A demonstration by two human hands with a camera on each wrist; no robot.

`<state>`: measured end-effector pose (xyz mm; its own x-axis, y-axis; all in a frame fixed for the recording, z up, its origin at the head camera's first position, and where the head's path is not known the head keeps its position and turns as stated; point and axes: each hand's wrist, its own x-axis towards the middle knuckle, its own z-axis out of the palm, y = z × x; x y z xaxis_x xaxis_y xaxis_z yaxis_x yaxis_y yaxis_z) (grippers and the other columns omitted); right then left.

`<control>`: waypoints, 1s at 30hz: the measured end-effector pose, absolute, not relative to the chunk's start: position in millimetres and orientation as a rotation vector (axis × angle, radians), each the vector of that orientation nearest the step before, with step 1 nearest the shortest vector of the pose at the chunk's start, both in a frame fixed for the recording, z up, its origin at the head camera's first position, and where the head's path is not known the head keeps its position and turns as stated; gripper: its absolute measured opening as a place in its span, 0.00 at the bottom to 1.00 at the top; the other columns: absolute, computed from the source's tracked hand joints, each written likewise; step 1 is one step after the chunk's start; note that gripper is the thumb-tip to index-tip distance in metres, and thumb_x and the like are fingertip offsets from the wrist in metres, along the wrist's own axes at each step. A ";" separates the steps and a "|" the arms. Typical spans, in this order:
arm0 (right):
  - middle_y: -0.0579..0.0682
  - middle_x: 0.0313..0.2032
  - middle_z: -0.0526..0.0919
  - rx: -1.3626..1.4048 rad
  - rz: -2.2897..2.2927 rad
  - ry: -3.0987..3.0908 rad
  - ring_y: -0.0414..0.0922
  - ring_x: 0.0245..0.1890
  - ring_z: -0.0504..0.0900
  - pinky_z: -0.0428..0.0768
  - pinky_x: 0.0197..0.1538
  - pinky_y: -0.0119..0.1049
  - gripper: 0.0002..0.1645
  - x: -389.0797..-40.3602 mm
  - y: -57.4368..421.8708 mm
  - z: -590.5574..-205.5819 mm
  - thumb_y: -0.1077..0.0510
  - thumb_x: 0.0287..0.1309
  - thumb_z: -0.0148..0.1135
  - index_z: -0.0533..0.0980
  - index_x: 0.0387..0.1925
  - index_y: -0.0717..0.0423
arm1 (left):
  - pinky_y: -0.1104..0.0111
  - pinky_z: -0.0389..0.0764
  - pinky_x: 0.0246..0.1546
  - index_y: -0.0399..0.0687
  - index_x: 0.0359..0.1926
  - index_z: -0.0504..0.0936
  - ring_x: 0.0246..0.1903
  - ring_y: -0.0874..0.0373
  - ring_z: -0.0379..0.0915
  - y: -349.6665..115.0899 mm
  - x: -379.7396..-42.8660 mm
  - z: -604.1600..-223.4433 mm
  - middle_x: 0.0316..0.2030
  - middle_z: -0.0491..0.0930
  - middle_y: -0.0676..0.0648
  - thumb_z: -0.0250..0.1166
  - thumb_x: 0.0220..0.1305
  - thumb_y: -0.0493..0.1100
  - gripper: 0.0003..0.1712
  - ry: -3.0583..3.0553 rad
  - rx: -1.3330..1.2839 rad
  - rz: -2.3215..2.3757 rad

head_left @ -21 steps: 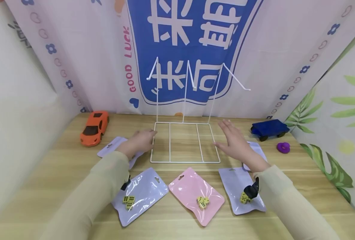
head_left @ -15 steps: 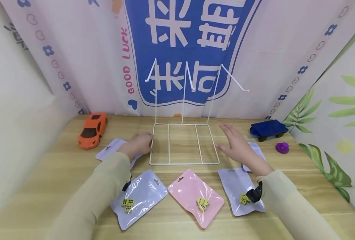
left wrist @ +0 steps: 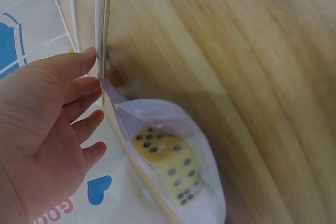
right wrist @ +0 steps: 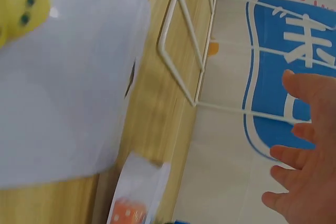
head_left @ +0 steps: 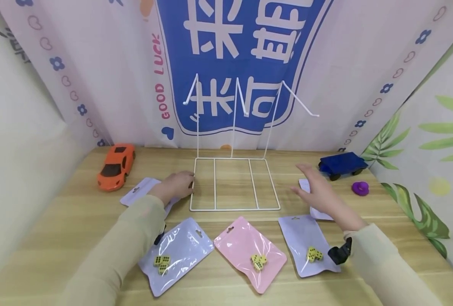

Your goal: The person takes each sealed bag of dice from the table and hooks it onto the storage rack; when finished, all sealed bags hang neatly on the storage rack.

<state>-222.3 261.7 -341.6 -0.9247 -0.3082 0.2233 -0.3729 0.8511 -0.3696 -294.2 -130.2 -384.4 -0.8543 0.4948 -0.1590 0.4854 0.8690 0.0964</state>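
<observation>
A white wire rack [head_left: 235, 209] with three tall hooked arms stands mid-table. My left hand [head_left: 174, 185] is at the left edge of its base; in the left wrist view, thumb and fingertips [left wrist: 93, 54] are right at a white wire, loosely bent. Beneath that forearm lies a lilac pouch [head_left: 140, 190], partly hidden. My right hand [head_left: 320, 191] hovers right of the rack, fingers spread and holding nothing. It overlaps another lilac pouch [head_left: 318, 212]. Nearer me lie a lilac pouch [head_left: 184, 242], a pink pouch [head_left: 245, 240] and a lilac pouch [head_left: 300, 233], each with yellow dice showing.
An orange toy car [head_left: 116, 167] sits at the back left. At the back right are a blue toy cart [head_left: 343, 164] and a small purple hat-shaped piece [head_left: 360, 188]. Printed cloth [head_left: 134, 85] hangs behind the table.
My right hand has moved away from the rack, to the right and slightly nearer me. The left hand stays at the rack's left edge, its fingers drawn in slightly.
</observation>
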 end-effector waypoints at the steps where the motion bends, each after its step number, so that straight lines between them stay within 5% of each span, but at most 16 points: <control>1: 0.70 0.62 0.58 0.514 0.625 -2.881 0.65 0.62 0.55 0.56 0.61 0.60 0.40 -221.4 266.7 -342.4 0.57 0.56 0.61 0.55 0.64 0.68 | 0.51 0.63 0.59 0.30 0.52 0.73 0.59 0.39 0.60 -130.2 -294.0 -384.3 0.58 0.66 0.32 0.60 0.61 0.42 0.23 2.858 0.760 0.083; 13: 0.78 0.49 0.69 0.073 0.246 -3.289 0.70 0.50 0.68 0.68 0.51 0.61 0.39 -216.5 319.8 -358.7 0.48 0.58 0.55 0.63 0.52 0.82 | 0.54 0.66 0.57 0.30 0.45 0.77 0.55 0.40 0.65 -130.6 -295.4 -382.9 0.54 0.70 0.33 0.62 0.58 0.41 0.19 2.894 0.836 0.038; 25: 0.80 0.55 0.60 -0.140 0.415 -3.319 0.72 0.54 0.62 0.63 0.55 0.63 0.50 -228.8 328.2 -377.7 0.44 0.55 0.59 0.51 0.60 0.81 | 0.54 0.63 0.60 0.30 0.48 0.75 0.58 0.40 0.61 -130.9 -295.7 -386.7 0.57 0.67 0.32 0.61 0.60 0.42 0.20 2.864 0.812 0.049; 30: 0.79 0.53 0.62 -0.073 0.612 -3.185 0.71 0.52 0.64 0.63 0.55 0.63 0.52 -235.0 331.1 -384.5 0.52 0.50 0.65 0.48 0.62 0.79 | 0.54 0.62 0.60 0.29 0.49 0.75 0.59 0.40 0.60 -130.8 -295.4 -385.7 0.57 0.67 0.32 0.61 0.60 0.42 0.22 2.864 0.802 0.060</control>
